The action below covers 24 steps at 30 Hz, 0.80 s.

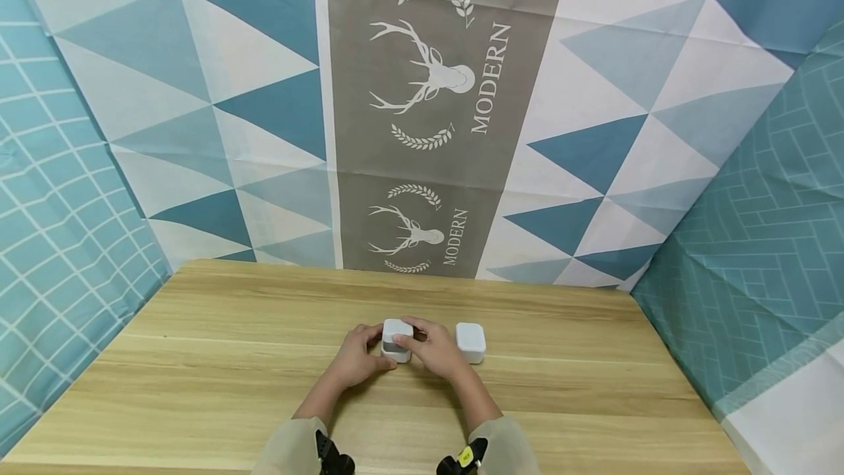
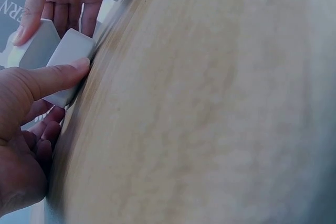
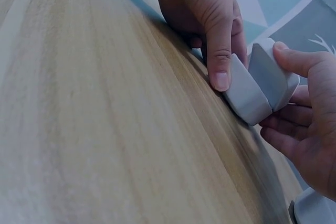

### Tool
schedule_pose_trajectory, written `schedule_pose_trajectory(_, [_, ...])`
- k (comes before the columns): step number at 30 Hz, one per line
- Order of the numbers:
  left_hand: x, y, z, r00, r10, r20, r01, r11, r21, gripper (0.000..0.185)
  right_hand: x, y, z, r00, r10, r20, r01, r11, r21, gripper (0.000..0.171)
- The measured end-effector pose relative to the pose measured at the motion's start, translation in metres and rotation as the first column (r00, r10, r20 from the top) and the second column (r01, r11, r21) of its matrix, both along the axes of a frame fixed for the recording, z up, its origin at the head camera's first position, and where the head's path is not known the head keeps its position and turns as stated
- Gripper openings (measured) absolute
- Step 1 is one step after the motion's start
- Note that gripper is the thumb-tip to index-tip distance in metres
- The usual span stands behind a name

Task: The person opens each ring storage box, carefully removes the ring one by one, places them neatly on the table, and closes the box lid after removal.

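A small white hinged box [image 1: 396,339] sits at the middle of the wooden table [image 1: 198,358], and both hands are on it. My left hand [image 1: 369,347] grips its base [image 3: 245,96], with the thumb [image 3: 220,69] pressed on the near side. My right hand [image 1: 422,347] pinches the lid [image 3: 269,72], which is tilted up a little from the base. In the left wrist view the left thumb [image 2: 52,77] lies on the base [image 2: 71,56], and the right hand's fingers [image 2: 31,9] rest on the lid [image 2: 39,45].
A second white box [image 1: 470,343], closed, stands just right of the right hand, also seen at the lower corner [image 3: 315,211]. A patterned cloth backdrop [image 1: 422,94] rises behind the table and along both sides.
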<state>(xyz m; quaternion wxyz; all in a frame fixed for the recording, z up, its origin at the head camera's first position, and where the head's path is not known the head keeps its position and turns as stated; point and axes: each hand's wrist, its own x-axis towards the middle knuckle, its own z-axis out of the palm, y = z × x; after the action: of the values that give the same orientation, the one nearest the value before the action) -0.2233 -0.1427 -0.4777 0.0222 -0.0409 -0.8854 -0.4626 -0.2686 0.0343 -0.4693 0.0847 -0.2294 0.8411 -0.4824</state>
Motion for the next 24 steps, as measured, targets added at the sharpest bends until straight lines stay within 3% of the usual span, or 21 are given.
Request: schedule_pose_trajectory(24, [-0.0019,-0.001,-0.0016,1.0,0.005,-0.001,-0.005,1.0,0.0,0.07,0.0019,-0.0021,-0.0004,1.0,-0.022,-0.004,0.022,0.998,-0.056,0.05])
